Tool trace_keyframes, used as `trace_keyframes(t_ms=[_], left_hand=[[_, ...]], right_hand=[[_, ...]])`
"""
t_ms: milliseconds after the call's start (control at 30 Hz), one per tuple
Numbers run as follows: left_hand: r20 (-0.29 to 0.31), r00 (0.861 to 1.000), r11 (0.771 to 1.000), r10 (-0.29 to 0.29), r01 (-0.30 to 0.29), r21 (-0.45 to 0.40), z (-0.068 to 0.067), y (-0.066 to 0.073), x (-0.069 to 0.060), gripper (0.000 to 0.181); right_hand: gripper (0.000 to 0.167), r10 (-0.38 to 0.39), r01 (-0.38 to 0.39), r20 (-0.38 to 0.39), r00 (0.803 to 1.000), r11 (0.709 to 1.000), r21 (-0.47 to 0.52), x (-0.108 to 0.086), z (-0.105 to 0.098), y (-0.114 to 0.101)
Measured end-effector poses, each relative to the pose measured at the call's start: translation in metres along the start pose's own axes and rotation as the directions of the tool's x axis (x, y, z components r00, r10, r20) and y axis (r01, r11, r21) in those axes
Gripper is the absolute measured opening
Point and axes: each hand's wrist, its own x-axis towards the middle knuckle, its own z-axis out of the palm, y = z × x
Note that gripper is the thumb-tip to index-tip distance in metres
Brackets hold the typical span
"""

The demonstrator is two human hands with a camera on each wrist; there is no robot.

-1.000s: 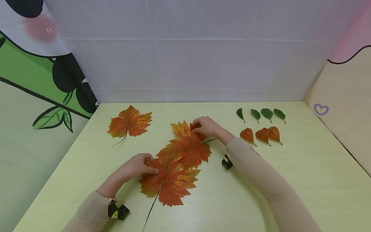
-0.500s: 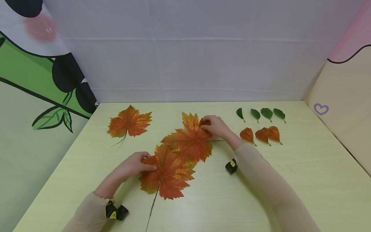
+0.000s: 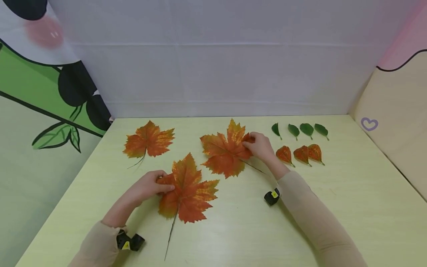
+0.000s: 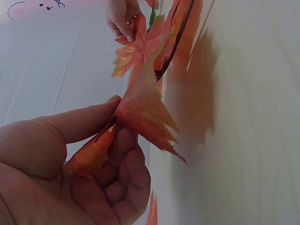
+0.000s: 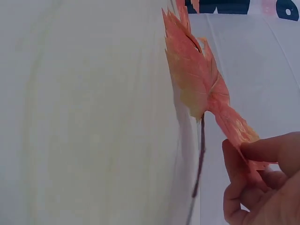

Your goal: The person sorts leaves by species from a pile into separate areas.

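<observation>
My left hand (image 3: pixel 151 187) pinches the left lobe of a large orange maple leaf (image 3: pixel 190 193) between thumb and fingers; its long dark stem trails toward me. In the left wrist view that leaf (image 4: pixel 145 105) stands off the table, with a curled part tucked in the palm. Farther back, my right hand (image 3: pixel 261 145) pinches the right edge of a second orange maple leaf (image 3: pixel 225 154), whose stem points to the lower right. The right wrist view shows this leaf (image 5: pixel 201 75) side-on, gripped between thumb and forefinger. The two leaves are apart.
A third orange maple leaf (image 3: pixel 148 140) lies at the back left of the pale table (image 3: pixel 253 233). Several small green leaves (image 3: pixel 307 129) line the back right. In front of them lie three small orange-red leaves (image 3: pixel 301 155). A white cloth wall (image 3: pixel 213 74) rises behind.
The two held leaves, overlapping before, have separated. My right hand has drawn its leaf back and to the right, turning it. My left hand has shifted slightly left with its leaf.
</observation>
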Motion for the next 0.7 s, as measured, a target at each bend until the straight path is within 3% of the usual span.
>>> trace_keyframes(t_ms=[233, 500, 700], left_hand=[[-0.020, 1.000, 0.999, 0.016, -0.017, -0.043, -0.005, 0.001, 0.002, 0.029], [-0.091, 0.995, 0.999, -0.039, 0.040, 0.011, -0.009, 0.001, 0.014, 0.038], [-0.107, 0.993, 0.999, -0.053, 0.052, -0.014, -0.010, 0.000, 0.025, 0.049]], right_hand=[[0.020, 0.040, -0.045, -0.054, 0.998, 0.995, -0.090, -0.013, -0.007, 0.000], [0.020, 0.084, -0.087, -0.027, 0.996, 0.985, -0.151, -0.025, -0.019, -0.001], [0.021, 0.096, -0.094, 0.005, 0.995, 0.985, -0.144, -0.031, -0.023, 0.005]])
